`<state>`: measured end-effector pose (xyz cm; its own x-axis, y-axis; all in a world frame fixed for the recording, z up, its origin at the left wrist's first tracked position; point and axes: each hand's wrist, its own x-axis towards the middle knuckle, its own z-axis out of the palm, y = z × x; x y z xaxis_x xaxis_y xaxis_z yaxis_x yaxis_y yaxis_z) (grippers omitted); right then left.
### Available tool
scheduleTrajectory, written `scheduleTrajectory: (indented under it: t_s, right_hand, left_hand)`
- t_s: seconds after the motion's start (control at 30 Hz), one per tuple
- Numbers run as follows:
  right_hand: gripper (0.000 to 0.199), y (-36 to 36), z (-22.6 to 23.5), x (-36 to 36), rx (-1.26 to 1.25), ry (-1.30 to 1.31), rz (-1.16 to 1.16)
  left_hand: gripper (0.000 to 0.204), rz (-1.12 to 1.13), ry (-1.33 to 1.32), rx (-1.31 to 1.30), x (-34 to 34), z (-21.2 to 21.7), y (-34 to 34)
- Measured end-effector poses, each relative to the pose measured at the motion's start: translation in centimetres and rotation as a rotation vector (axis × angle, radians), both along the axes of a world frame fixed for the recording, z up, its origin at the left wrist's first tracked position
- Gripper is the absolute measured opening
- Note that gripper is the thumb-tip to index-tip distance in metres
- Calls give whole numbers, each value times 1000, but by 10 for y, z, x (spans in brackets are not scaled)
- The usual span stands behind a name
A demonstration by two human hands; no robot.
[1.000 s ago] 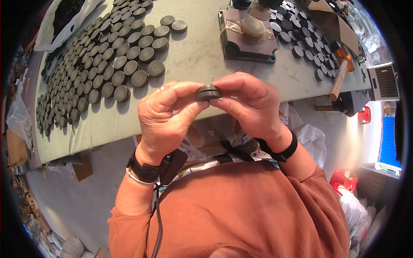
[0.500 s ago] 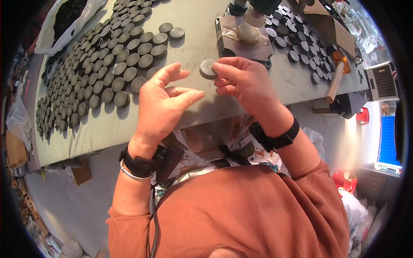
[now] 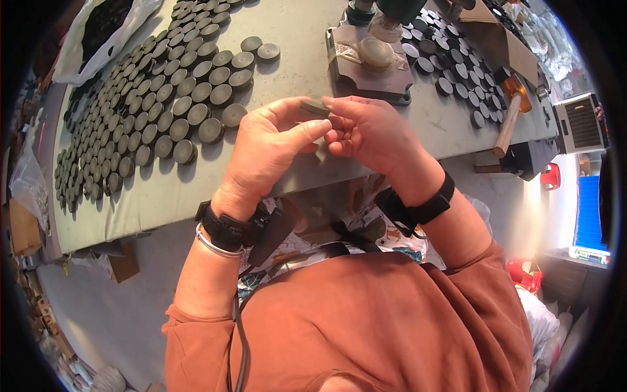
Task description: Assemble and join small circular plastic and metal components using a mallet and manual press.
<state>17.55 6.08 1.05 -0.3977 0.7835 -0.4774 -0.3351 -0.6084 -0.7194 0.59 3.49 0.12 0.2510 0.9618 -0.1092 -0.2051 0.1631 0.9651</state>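
Note:
A small dark round cap is held tilted, nearly edge-on, above the table's near side. My right hand pinches its right end between thumb and fingers. My left hand has its thumb and fingers closed round the left end, hiding part of it. Left of my hands, many similar dark round caps lie in rows on the table. Beyond my right hand stands a press with a flat base and a pale round seat wrapped in clear film.
More caps with lighter faces lie at the right of the table. A wooden-handled hammer rests near the right edge. A white plastic bag is at the far left, a cardboard box at the far right.
My left hand has moved right and closed on the cap, which my right hand was holding alone. The cap has turned from face-up to nearly edge-on.

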Motion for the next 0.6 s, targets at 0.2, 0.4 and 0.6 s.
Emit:
scheduleTrajectory:
  t_s: [0.2,0.4,0.6]
  right_hand:
    - [19,-3,-2,-2,-8,10,36]
    - [27,-17,13,-6,159,-275,-70]
    - [36,-26,2,-3,647,-550,-162]
  left_hand:
    - [21,12,-2,-25,2,2,-3]
    - [26,68,81,-12,1,4,-6]
    - [31,107,110,84,2,-3,-9]
